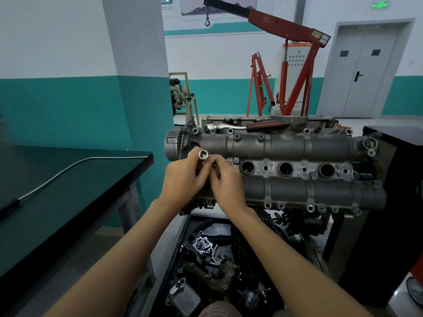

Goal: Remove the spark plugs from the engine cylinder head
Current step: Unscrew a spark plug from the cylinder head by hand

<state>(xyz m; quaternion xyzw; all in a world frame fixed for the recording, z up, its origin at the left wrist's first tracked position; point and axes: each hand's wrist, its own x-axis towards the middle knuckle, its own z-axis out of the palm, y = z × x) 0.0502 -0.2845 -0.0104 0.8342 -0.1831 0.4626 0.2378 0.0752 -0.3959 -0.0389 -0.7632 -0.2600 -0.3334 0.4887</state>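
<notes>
Cylinder head (286, 145) behind both grips; left grip (183, 179) curled around socket (202, 156), right grip (226, 181) pinching its lower end; ratchet (247, 126) beyond.

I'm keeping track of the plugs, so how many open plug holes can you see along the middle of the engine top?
3. Left hole, middle hole and right hole, in a row between the two long humps. The hands cover the left end, so another may be hidden.
</notes>
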